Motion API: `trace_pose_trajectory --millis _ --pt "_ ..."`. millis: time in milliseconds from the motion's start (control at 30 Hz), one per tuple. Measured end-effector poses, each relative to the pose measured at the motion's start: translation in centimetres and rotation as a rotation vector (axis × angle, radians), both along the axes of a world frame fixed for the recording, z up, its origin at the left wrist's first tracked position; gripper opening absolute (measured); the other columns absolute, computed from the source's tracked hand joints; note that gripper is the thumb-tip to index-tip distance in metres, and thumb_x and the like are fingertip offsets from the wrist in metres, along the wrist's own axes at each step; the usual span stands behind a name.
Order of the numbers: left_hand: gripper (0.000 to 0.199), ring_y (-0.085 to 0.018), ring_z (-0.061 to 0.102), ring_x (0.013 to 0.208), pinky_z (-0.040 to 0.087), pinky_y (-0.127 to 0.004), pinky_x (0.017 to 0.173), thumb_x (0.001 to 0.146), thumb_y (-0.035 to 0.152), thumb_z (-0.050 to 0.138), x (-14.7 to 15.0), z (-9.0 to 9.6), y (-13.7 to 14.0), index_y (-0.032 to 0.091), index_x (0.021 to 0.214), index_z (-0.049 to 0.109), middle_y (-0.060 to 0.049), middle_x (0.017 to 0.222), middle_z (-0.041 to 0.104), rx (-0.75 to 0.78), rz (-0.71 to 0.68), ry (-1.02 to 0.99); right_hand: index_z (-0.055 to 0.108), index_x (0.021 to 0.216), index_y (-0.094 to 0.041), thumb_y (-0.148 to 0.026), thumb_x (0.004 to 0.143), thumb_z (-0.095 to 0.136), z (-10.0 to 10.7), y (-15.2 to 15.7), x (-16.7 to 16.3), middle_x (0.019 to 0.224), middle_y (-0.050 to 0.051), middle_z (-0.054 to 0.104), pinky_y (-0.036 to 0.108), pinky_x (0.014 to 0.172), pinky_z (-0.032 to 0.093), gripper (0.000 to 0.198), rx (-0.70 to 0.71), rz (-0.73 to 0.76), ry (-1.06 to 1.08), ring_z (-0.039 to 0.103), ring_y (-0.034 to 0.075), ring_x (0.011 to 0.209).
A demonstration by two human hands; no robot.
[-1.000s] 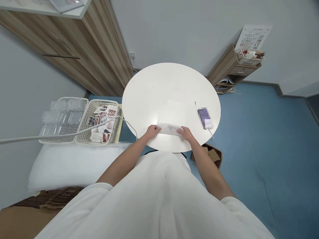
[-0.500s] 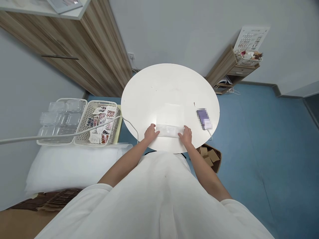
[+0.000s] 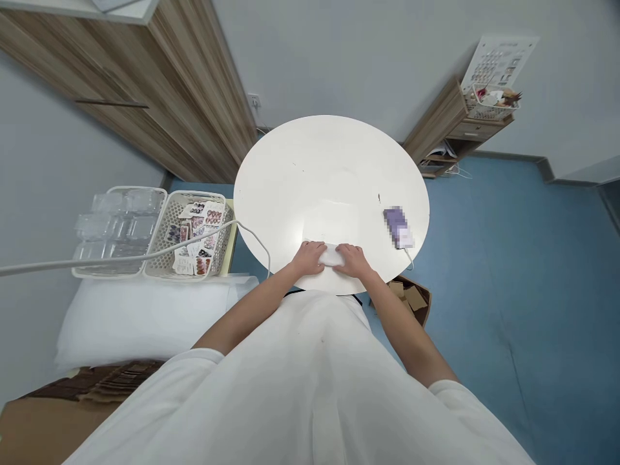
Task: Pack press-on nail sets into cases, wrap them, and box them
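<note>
Against the grey wall stands our round white table (image 3: 329,174). At its near edge our left hand (image 3: 310,258) and right hand (image 3: 352,259) press close together, fingers curled onto a small white folded packet (image 3: 332,256) between them. Right of them lies a purple phone (image 3: 398,226).

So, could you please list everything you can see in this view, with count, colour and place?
round table: one, white, centre
folded white item: one, white, near table edge, between both hands
blurred device: one, purple and white, right side of table
mesh basket: one, white, left of table, holds printed cards
clear tray: one, transparent, left of basket
cable: one, white, across the baskets
wardrobe: one, wood, upper left
side cabinet: one, wood, upper right
cardboard box: one, brown, floor under table
left hand: one, on folded item
right hand: one, on folded item
</note>
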State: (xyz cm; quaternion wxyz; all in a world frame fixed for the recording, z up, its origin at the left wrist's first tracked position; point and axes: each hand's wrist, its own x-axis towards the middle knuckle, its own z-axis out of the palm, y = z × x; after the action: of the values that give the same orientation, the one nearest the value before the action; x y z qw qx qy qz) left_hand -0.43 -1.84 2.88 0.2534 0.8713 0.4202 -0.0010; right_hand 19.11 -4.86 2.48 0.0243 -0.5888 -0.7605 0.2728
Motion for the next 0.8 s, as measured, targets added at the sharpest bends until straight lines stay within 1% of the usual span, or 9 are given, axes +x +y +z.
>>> trace_pose_trajectory --millis 100,167,233,267,333,433,567,667,800 --pt "0.046 -0.025 0.055 0.1 0.035 -0.038 0.091 0.071 0.037 0.053 -0.9 0.9 0.2 0.021 0.115 0.053 -0.007 0.111 0.062 -0.126 0.016 -0.037 0.051 0.105 -0.023 -0.045 0.071 0.06 0.8 -0.2 0.3 0.106 0.006 0.061 0.041 0.09 0.033 0.042 -0.124 -0.026 0.106 0.055 0.023 0.096" --pt "0.044 -0.024 0.057 0.097 0.037 -0.035 0.088 0.076 0.042 0.048 -1.4 1.3 0.7 0.022 0.115 0.054 -0.005 0.109 0.064 -0.213 0.063 -0.084 0.054 0.1 -0.023 -0.048 0.073 0.057 1.1 0.0 0.4 0.108 0.005 0.06 0.04 0.092 0.032 0.037 -0.153 -0.073 0.188 0.053 0.023 0.1" --pt "0.043 -0.023 0.058 0.095 0.04 -0.033 0.083 0.08 0.047 0.042 -1.7 1.4 1.5 0.023 0.112 0.058 -0.004 0.107 0.065 -0.286 0.117 -0.151 0.056 0.095 -0.023 -0.05 0.075 0.053 1.2 0.6 0.6 0.115 0.005 0.057 0.038 0.091 0.033 0.034 -0.146 -0.168 0.278 0.051 0.023 0.105" --pt "0.043 -0.022 0.058 0.092 0.041 -0.031 0.079 0.081 0.05 0.039 -1.9 1.3 1.9 0.023 0.108 0.06 -0.003 0.104 0.065 -0.313 0.148 -0.187 0.057 0.093 -0.023 -0.051 0.077 0.051 1.1 0.9 0.6 0.115 0.006 0.056 0.036 0.089 0.035 0.034 -0.149 -0.23 0.319 0.051 0.022 0.105" --pt "0.042 -0.021 0.059 0.085 0.041 -0.029 0.072 0.081 0.052 0.038 -2.1 0.7 2.7 0.022 0.098 0.063 -0.003 0.097 0.067 -0.347 0.216 -0.255 0.058 0.089 -0.022 -0.053 0.078 0.048 0.9 1.6 0.8 0.106 0.005 0.059 0.033 0.081 0.039 0.035 -0.187 -0.347 0.382 0.054 0.02 0.096" --pt "0.036 -0.019 0.058 0.078 0.04 -0.027 0.066 0.078 0.05 0.045 -2.6 -0.5 3.5 0.02 0.087 0.063 -0.003 0.085 0.065 -0.371 0.347 -0.313 0.059 0.084 -0.022 -0.053 0.076 0.049 0.4 2.2 1.4 0.089 0.002 0.061 0.029 0.07 0.04 0.033 -0.243 -0.44 0.471 0.054 0.018 0.081" --pt "0.027 -0.016 0.052 0.063 0.035 -0.026 0.056 0.078 0.043 0.047 -3.2 -1.8 3.7 0.019 0.072 0.057 -0.001 0.066 0.056 -0.375 0.519 -0.287 0.056 0.075 -0.02 -0.05 0.072 0.052 -0.6 2.2 2.1 0.075 -0.001 0.057 0.025 0.062 0.037 0.031 -0.206 -0.542 0.575 0.049 0.014 0.068" --pt "0.028 -0.015 0.047 0.057 0.031 -0.026 0.053 0.078 0.04 0.047 -3.3 -2.3 3.5 0.019 0.059 0.048 0.001 0.056 0.047 -0.319 0.594 -0.22 0.051 0.068 -0.02 -0.049 0.073 0.05 -1.4 2.2 2.1 0.063 -0.003 0.049 0.024 0.056 0.033 0.03 -0.164 -0.636 0.535 0.042 0.012 0.059" --pt "0.031 -0.015 0.045 0.057 0.031 -0.026 0.054 0.079 0.036 0.047 -3.2 -2.5 3.2 0.02 0.054 0.037 0.001 0.054 0.043 -0.235 0.631 -0.157 0.048 0.069 -0.021 -0.046 0.075 0.048 -1.9 2.2 1.5 0.062 -0.003 0.047 0.025 0.056 0.032 0.026 -0.108 -0.694 0.408 0.041 0.013 0.059"
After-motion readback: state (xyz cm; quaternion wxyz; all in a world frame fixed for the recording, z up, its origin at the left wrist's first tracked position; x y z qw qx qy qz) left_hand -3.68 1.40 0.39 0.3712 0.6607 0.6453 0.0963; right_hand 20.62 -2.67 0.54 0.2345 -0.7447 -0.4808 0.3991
